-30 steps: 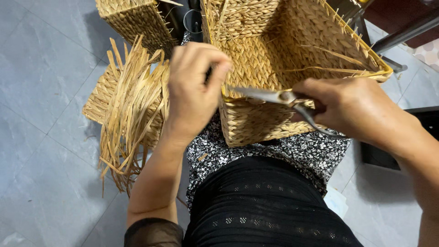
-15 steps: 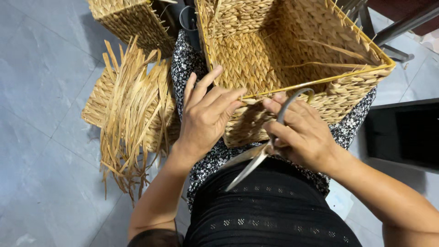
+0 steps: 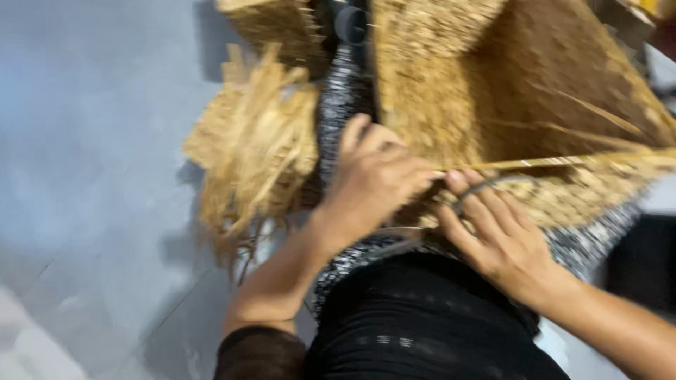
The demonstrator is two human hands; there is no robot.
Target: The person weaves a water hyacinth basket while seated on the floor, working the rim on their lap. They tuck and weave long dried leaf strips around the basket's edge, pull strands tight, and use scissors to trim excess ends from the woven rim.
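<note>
Frame is motion-blurred, so detail is limited.

Large woven basket [image 3: 563, 105] sits on the person's lap, open side up, near rim toward the body. A thin metal-looking rod or wire runs along that near rim.

Left hand [image 3: 373, 179] rests on the basket's near-left corner, fingers curled over the rim and gripping the weave there. Right hand [image 3: 503, 236] is just beside it, against the basket's near wall under the rim, fingers closed through the loop handles of a pair of scissors [image 3: 486, 190] (blades mostly hidden by blur and the hand, can't tell if they're open or closed). The two hands nearly touch at the rim.

Loose bundle of straw strands [image 3: 257, 151] hangs off the left side of the lap, on top of a flat woven piece. A second, smaller woven basket [image 3: 274, 24] sits beyond it at the top edge. Grey tiled floor [image 3: 91, 176] below.
</note>
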